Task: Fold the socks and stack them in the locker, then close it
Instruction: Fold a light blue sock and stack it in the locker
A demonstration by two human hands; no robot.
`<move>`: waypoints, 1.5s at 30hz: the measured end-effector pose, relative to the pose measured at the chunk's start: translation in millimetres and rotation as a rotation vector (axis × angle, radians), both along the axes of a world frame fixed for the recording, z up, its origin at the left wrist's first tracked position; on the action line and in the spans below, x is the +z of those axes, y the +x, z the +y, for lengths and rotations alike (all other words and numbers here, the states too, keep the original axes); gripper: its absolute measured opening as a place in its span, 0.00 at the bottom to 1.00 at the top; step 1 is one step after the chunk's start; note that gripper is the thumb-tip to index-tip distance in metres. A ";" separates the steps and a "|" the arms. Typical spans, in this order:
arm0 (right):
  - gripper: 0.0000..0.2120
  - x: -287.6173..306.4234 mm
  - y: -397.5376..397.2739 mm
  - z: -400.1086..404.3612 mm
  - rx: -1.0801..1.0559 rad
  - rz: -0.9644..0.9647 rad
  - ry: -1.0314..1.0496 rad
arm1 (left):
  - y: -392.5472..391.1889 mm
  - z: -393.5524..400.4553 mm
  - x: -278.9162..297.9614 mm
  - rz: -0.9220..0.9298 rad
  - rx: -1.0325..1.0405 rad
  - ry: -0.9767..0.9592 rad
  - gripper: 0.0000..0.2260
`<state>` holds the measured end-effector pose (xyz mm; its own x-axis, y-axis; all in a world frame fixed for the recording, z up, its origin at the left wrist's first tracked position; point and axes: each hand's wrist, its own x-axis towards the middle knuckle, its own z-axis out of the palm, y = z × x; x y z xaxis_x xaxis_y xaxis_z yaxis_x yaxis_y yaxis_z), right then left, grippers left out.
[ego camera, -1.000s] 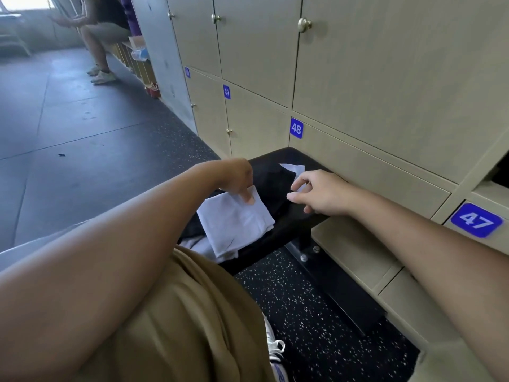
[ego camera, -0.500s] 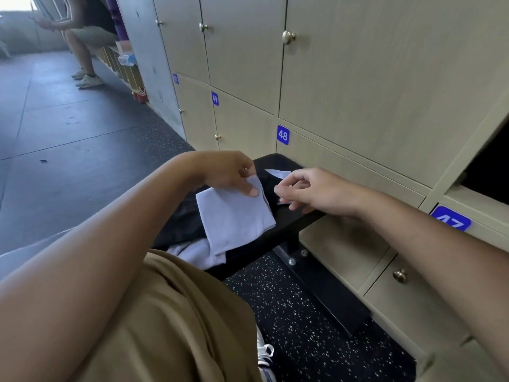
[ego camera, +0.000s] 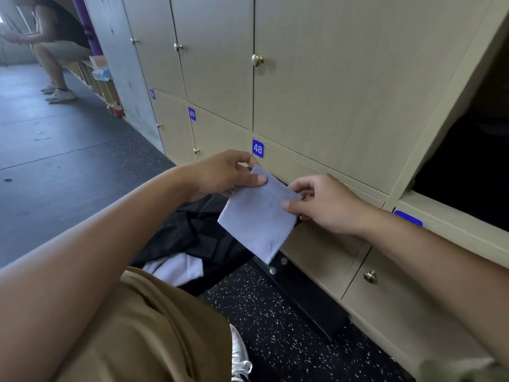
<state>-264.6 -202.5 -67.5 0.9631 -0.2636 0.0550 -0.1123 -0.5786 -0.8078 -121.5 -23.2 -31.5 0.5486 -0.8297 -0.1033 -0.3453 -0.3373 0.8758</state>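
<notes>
The folded pale blue cloth sock [ego camera: 257, 216] is held up in the air above the black padded tabletop [ego camera: 192, 230]. The left hand [ego camera: 220, 175] pinches its top corner with thumb and fingers. The right hand [ego camera: 322, 205] pinches its right edge. More white socks [ego camera: 176, 268] lie on the tabletop. The open dark locker [ego camera: 468, 172] is off to the right, in the tan wooden locker wall [ego camera: 330, 92].

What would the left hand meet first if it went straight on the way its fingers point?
Probably the right hand, pinching the other edge of the sock that the left hand holds; depth is unclear.
</notes>
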 end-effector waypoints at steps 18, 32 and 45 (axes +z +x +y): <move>0.08 51.5 -120.5 -79.3 -0.461 -0.251 0.000 | -100.8 -97.8 27.0 -0.252 -0.116 -0.354 0.09; 0.19 78.1 -162.3 -85.0 -0.593 -0.227 0.568 | -155.2 -150.0 29.9 -0.331 -0.106 -0.488 0.12; 0.17 85.2 -200.1 -111.1 -0.766 -0.400 0.321 | -206.3 -191.4 25.7 0.092 -0.249 -0.582 0.17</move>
<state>-464.7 -313.6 17.6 0.4444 -0.8813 0.1604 -0.0503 -0.2033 -0.9778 -327.8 -214.6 -5.8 0.3423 -0.8657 0.3652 -0.2672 0.2830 0.9212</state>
